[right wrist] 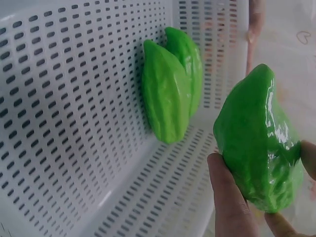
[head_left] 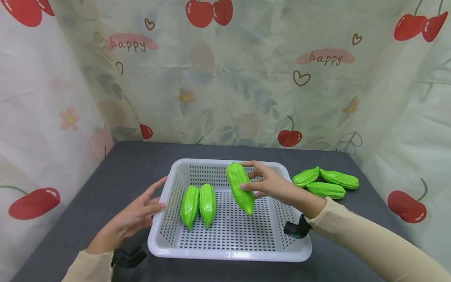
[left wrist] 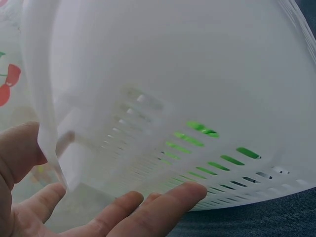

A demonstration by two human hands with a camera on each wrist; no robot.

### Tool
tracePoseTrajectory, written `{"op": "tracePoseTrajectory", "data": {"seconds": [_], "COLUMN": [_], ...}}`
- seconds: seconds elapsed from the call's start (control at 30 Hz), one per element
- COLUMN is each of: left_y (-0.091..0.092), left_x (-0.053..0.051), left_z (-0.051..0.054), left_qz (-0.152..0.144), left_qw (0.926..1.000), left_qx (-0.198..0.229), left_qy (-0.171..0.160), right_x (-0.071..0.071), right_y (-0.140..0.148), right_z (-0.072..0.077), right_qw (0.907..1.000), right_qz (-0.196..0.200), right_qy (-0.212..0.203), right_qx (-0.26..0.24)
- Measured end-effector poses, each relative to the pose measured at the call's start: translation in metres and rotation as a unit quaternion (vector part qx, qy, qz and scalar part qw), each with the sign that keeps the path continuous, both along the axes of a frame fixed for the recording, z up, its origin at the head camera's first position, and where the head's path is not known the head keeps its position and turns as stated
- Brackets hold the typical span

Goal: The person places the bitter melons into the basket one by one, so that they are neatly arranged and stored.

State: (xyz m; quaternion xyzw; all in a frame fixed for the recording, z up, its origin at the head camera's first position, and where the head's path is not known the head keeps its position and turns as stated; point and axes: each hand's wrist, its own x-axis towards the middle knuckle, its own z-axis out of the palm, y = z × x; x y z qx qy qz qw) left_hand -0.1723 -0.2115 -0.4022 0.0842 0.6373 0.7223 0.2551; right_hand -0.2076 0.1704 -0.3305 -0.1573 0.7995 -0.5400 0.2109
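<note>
My right hand pinches a bright green, ridged bitter melon between thumb and fingers, above the inside of a white perforated plastic basket. In the right wrist view, the held bitter melon has a glossy, bumpy skin, clear of the basket floor. Two more bitter melons lie side by side in the basket's left part. At the basket's left side is my left hand, its fingers loosely extended by the rim. In the left wrist view, those fingers are by the outer wall; firm contact is hard to tell.
Several bitter melons lie grouped on the dark table, right of the basket. A printed curtain with cherries and hearts hangs behind the table and along both sides. A black wrist strap shows on each forearm.
</note>
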Motion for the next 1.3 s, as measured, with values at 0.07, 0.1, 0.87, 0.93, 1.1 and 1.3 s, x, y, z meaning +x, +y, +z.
{"op": "tracePoseTrajectory", "data": {"seconds": [0.07, 0.1, 0.87, 0.93, 1.1, 1.3], "left_y": [0.0, 0.0, 0.0, 0.0, 0.0, 0.001], "left_x": [0.0, 0.0, -0.001, -0.001, -0.001, -0.001], "left_z": [0.0, 0.0, 0.0, 0.0, -0.001, -0.001], "left_qz": [0.0, -0.001, -0.005, -0.005, -0.005, -0.004], "left_qw": [1.0, 1.0, 1.0, 1.0, 1.0, 1.0], "left_qx": [0.0, 0.0, 0.002, 0.002, 0.002, -0.001], "left_qy": [0.001, 0.001, -0.002, -0.003, -0.002, -0.001], "right_x": [-0.001, -0.001, -0.013, -0.013, -0.013, -0.013], "right_y": [-0.005, -0.008, -0.042, -0.044, -0.049, -0.057], "right_z": [-0.005, -0.007, -0.06, -0.064, -0.07, -0.074], "right_qw": [0.9999, 0.9998, 0.9884, 0.9872, 0.9848, 0.9822], "right_qz": [-0.005, -0.01, -0.095, -0.1, -0.108, -0.126], "right_qy": [-0.01, -0.017, -0.106, -0.109, -0.115, -0.116], "right_qx": [0.001, 0.001, 0.051, 0.058, 0.073, 0.077]}}
